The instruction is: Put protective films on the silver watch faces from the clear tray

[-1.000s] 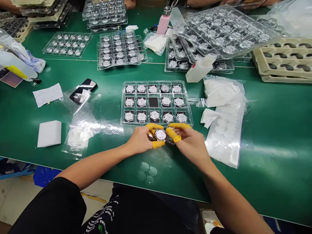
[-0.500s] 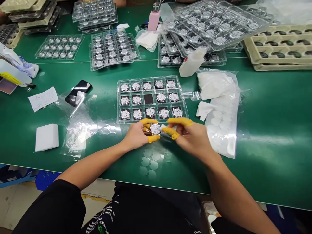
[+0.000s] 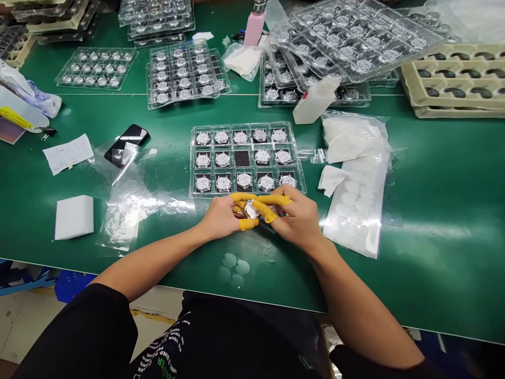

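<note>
My left hand (image 3: 223, 215), with yellow finger cots, is closed around a round silver watch case (image 3: 251, 209), its pale face turned up. My right hand (image 3: 294, 215), also in yellow cots, presses thumb and forefinger together at the case's right edge, touching it. Something pale shows behind those fingers, too hidden to name. Just beyond both hands lies a clear plastic tray (image 3: 192, 168) of watch cases on black pads; one middle-row pocket shows only its pad. Nearer me, several round translucent film discs (image 3: 240, 267) lie on the green bench.
To the right lie a bag of white discs (image 3: 351, 210) and a crumpled white tissue (image 3: 331, 180). A white bottle (image 3: 315, 100) stands behind. Stacked trays (image 3: 183, 73) line the back. At left are a phone (image 3: 128, 142), clear film (image 3: 126, 210) and a white block (image 3: 74, 217).
My right hand has moved left, its fingers closing onto the watch case. The whitish bit seen at its fingertips is now mostly hidden. Fewer film discs show on the bench.
</note>
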A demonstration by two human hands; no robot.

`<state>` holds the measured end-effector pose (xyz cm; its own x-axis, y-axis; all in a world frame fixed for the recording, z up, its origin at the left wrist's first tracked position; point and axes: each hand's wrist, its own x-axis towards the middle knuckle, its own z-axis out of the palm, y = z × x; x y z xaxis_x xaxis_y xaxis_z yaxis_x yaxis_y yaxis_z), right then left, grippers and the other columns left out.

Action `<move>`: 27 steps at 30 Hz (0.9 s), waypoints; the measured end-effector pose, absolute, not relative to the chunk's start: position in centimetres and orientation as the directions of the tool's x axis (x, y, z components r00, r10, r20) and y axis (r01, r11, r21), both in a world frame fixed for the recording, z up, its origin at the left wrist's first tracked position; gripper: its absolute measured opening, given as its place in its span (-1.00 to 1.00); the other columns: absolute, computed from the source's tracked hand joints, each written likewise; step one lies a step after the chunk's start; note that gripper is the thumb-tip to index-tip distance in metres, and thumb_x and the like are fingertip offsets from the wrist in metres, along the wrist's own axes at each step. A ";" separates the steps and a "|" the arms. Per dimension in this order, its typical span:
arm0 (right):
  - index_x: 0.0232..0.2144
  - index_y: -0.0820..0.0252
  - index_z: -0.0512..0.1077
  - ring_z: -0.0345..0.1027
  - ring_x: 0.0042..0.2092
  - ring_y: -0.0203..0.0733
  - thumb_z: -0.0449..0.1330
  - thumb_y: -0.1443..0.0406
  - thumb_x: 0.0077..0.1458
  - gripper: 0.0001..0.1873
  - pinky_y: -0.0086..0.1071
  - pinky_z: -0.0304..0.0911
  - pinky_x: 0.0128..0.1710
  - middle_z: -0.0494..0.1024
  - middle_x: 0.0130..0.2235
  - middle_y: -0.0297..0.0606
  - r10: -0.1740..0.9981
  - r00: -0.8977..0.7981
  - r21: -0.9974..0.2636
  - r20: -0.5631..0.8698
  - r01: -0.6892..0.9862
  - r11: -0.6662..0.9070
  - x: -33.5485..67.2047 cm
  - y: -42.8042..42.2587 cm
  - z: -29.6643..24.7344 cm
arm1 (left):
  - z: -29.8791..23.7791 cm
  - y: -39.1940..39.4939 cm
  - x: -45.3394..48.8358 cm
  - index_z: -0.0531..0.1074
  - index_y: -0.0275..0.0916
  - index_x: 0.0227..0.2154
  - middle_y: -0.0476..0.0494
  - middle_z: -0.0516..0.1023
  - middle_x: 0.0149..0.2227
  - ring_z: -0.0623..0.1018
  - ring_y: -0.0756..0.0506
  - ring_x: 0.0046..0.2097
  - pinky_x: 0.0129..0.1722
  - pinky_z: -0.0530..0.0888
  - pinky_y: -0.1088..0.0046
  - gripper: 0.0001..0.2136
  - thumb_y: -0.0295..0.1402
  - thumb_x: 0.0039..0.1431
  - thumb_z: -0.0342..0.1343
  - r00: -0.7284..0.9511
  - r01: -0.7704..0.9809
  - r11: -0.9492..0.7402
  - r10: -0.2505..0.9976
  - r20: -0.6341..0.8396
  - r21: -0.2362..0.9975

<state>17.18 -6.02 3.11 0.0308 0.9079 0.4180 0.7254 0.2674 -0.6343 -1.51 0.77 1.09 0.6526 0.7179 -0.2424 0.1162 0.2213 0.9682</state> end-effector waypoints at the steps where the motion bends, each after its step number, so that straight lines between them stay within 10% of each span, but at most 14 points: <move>1: -0.39 0.10 0.61 0.26 -0.46 -0.26 0.25 0.17 0.19 -0.80 -0.33 0.16 -0.49 0.47 -0.42 -0.21 0.905 0.030 -0.648 0.424 0.708 0.280 17.2 -6.0 3.1 | 1.0 0.8 -1.5 0.53 -0.28 0.06 -0.14 0.68 -0.24 0.65 -0.05 -0.27 -0.19 0.60 0.41 -0.40 -0.44 -0.15 0.42 0.644 0.114 0.229 0.724 -0.247 0.967; 27: -0.28 0.08 0.62 0.33 -0.41 -0.26 0.29 0.31 0.19 -0.92 -0.36 0.23 -0.48 0.45 -0.42 -0.28 0.831 -0.091 -0.660 0.549 0.562 0.498 17.4 -5.7 2.7 | 1.0 0.7 -1.4 0.56 -0.29 0.02 -0.14 0.68 -0.26 0.65 -0.06 -0.28 -0.23 0.60 0.41 -0.42 -0.48 -0.19 0.44 0.669 0.109 0.254 0.696 -0.260 0.961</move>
